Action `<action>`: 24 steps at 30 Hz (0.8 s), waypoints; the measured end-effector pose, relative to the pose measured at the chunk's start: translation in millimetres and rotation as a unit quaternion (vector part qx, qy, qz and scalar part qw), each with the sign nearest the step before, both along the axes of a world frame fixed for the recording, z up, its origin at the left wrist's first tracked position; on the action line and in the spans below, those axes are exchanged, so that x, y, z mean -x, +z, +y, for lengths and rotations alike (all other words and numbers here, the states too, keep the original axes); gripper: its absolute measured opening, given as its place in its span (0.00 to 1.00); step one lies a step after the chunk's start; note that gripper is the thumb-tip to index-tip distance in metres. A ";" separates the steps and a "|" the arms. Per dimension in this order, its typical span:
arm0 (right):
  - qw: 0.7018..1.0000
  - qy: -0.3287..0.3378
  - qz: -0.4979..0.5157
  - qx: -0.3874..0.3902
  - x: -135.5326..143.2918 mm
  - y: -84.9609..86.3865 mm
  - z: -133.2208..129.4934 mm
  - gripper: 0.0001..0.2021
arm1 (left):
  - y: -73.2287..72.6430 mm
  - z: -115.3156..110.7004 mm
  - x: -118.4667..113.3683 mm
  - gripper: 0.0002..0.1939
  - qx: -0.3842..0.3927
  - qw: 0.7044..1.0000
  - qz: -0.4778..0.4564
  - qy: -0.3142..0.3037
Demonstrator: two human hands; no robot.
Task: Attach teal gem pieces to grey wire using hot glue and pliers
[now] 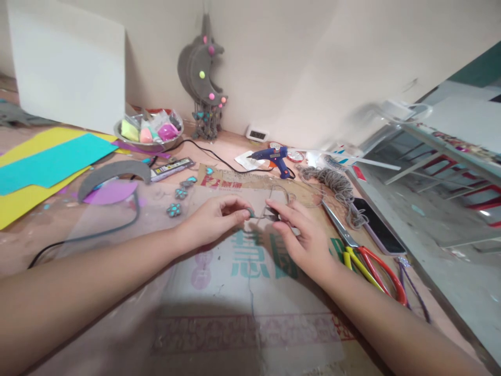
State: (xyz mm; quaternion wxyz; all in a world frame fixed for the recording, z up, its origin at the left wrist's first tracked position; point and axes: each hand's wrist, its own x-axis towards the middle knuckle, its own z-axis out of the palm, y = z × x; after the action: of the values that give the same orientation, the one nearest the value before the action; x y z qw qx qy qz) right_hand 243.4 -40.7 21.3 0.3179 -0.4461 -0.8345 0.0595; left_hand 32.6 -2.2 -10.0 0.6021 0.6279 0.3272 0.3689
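Over the printed sheet (pixel 230 300) on the table (pixel 15 243), just above the surface: a small grey-teal piece (pixel 251 213), pinched in the left hand (pixel 221 218) between thumb and fingers, with tips almost together. Just beside it, in the right hand (pixel 303 235), with thumb and fingers nearly closed: a small dark item (pixel 272 214), perhaps a tool, too blurred to name. Close by these fingertips, thin grey cord (pixel 271 194); from this view, cannot tell whether fixed to the small grey-teal piece or only crossing near it.

For clean work at this size, pinch by the edge, lightly enough not to crush anything, and leave the near face in sight. Rest both wrists on the printed sheet for steadiness. Guide the small dark item by slight moves of the fingers rather than of the whole arm, well off the left thumb. Lead any loose cord out to one side, away from the pinch, to avoid a snag. Toward the right, mind the scissors (pixel 352 240), near the forearm, and, farther off, the cord hank (pixel 332 185).
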 end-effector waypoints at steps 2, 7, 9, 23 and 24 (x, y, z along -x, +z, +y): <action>0.998 0.015 -0.046 -0.039 -4.4 0.0 0.8 0.16 | -0.1 -0.1 0.0 0.10 -0.007 1.000 0.003 0.000; 0.992 0.006 -0.099 -0.077 -10.3 -0.9 2.6 0.16 | -0.7 0.0 -0.2 0.10 -0.005 1.000 0.013 0.007; 0.991 0.005 -0.112 -0.070 -9.5 -1.4 2.9 0.15 | -0.6 -0.1 -0.1 0.10 -0.011 1.000 0.021 0.005; 0.987 0.018 -0.146 -0.068 -7.0 -2.0 6.5 0.14 | 3.0 -1.5 0.6 0.10 -0.039 0.997 0.060 -0.009; 0.987 0.018 -0.147 -0.069 -6.7 -2.0 6.8 0.14 | 2.9 -1.5 0.7 0.10 -0.038 0.998 0.058 -0.009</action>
State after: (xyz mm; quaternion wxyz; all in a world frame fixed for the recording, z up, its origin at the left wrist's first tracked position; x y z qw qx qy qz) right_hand 250.1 -33.8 19.2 0.2209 -0.4121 -0.8820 -0.0592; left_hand 31.9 -3.7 -7.2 0.5606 0.6739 0.3419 0.3388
